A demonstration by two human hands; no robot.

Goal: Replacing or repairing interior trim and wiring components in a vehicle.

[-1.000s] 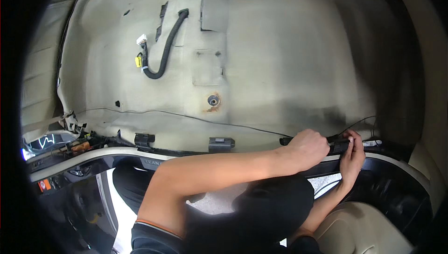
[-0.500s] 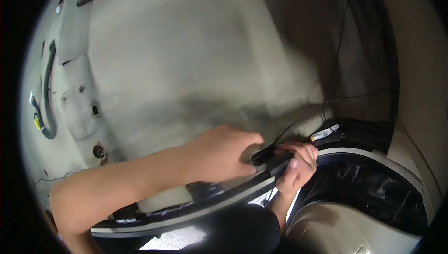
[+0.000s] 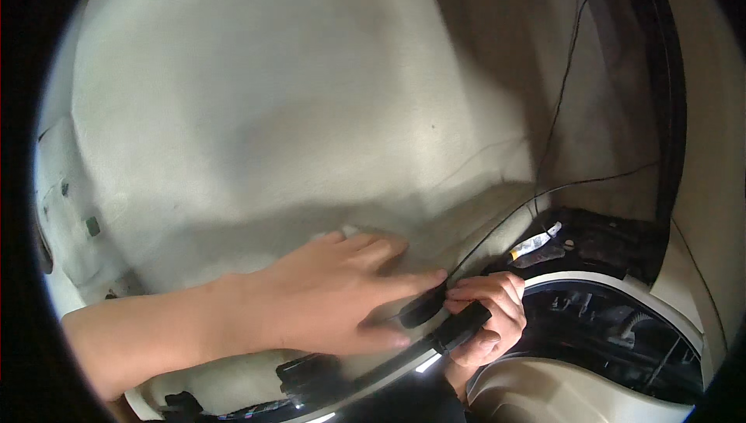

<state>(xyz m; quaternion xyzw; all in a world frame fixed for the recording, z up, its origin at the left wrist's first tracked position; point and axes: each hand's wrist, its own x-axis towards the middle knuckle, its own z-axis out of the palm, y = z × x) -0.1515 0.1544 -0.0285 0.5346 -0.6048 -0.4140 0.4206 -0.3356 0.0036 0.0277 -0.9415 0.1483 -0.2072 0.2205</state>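
My left hand (image 3: 334, 298) lies flat with fingers spread on the beige felt lining (image 3: 256, 112), its fingertips touching a small black oval piece (image 3: 422, 311) at the lining's edge. Just right of it, my right hand (image 3: 491, 316) is curled around a black bar-shaped part (image 3: 461, 328) that runs along the dark edge strip. The two hands nearly meet at the fingertips. My left forearm comes in from the lower left, and the right wrist is hidden below the edge.
Thin black wires (image 3: 561, 96) run over the lining toward the hands. A white and yellow tagged connector (image 3: 536, 242) sits in a dark recess at right. A black seal (image 3: 670, 112) borders the right side; a cream panel (image 3: 590, 392) lies below. A black clip (image 3: 311, 372) sits lower centre.
The view has swung right and closer, so the far tools and black cable are out of sight. My left hand has flattened on the lining; my right hand still grips the black part.
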